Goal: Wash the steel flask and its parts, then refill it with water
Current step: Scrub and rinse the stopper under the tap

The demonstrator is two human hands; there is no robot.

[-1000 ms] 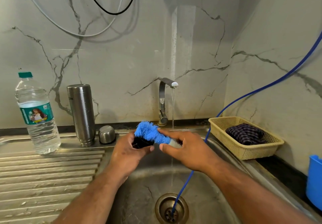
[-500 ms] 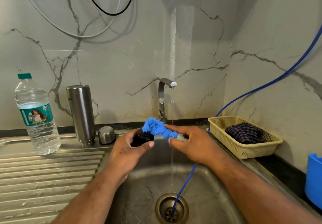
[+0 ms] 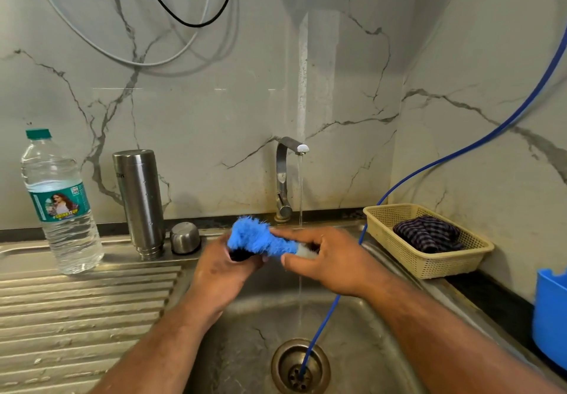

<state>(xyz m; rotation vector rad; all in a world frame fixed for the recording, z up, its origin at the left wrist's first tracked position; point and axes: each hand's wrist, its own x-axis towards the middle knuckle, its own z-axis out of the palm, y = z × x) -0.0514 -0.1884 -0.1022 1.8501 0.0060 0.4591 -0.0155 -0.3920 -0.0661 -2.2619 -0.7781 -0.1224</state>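
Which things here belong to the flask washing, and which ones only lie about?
Job: steel flask, steel cup, black part in left hand, blue brush in right hand, running tap, perhaps water bottle.
Lying about: basket, checked cloth, blue hose, blue tub.

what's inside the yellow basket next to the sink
A crumpled dark checked cloth lies in the basket. Anything beneath the cloth is covered, so that cannot be seen.

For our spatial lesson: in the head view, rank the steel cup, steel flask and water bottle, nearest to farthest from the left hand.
1. Steel cup, just left of the left hand.
2. Steel flask, upright, farther left.
3. Water bottle, at the far left.
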